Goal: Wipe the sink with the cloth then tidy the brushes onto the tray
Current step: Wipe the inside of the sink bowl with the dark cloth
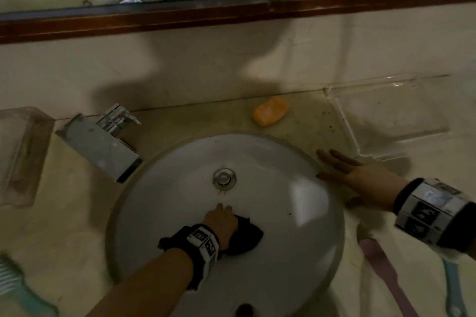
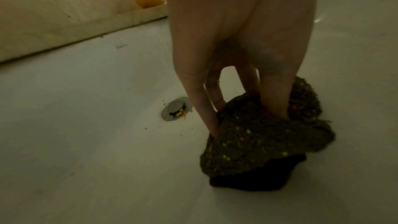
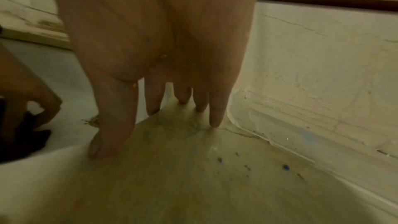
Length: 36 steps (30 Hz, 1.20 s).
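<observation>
Left to right: green brush at the worktop's front-left corner. Left hand grip bunches the dark cloth on the sink floor; the drain, ringed with crumbs, lies just beyond the fingertips toward the back edge. Cloth is crumpled, speckled yellow. Right hand lies spread flat on the sink's right rim. Pink brush lies by the front-right edge, long axis front-to-back; the clear tray sits at back right.
</observation>
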### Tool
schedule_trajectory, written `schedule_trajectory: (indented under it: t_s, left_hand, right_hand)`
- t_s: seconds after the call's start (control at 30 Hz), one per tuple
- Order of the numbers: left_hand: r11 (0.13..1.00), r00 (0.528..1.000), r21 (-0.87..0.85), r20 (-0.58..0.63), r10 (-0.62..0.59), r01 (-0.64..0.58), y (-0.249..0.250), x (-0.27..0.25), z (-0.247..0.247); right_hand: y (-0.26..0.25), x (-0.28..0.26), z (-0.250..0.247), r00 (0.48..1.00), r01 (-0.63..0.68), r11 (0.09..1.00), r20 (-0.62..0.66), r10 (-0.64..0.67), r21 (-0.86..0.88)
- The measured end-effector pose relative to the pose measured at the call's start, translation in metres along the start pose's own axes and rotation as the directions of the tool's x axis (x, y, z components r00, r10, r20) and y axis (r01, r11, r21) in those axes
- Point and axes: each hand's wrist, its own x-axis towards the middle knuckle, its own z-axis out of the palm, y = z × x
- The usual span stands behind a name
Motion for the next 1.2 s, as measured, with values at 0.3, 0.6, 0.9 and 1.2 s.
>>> schedule_trajectory:
  t_s: [0.3,0.6,0.9,1.2]
  left_hand:
    - [0.907,0.915,-0.248,-0.308,0.259,-0.340,0.025,0.001,-0.058]
    - [0.891,0.849,-0.108,-0.372,0.374,-0.440,0.102,0.020,-0.043]
    - [0.981,0.929,-0.178,-0.370,0.005,-0.076,0.072,0.074,-0.045]
    - [0.981,0.826,0.001,-0.539,0.165,-0.195,0.017,0.046,-0.076]
  right_hand:
    - [0.002,0.000,-0.001,0.999,0.002,1.000,-0.033,-0.003,-0.017]
    - [0.002,0.003,-0.004,1.000,-0.004,0.998,-0.014,0.003,-0.055]
    - [0.006,0.010,-0.001,1.000,0.007,0.999,-0.009,-0.007,-0.048]
    - [-0.008,0.010,-0.019,0.998,-0.041,0.999,-0.041,0.040,-0.030]
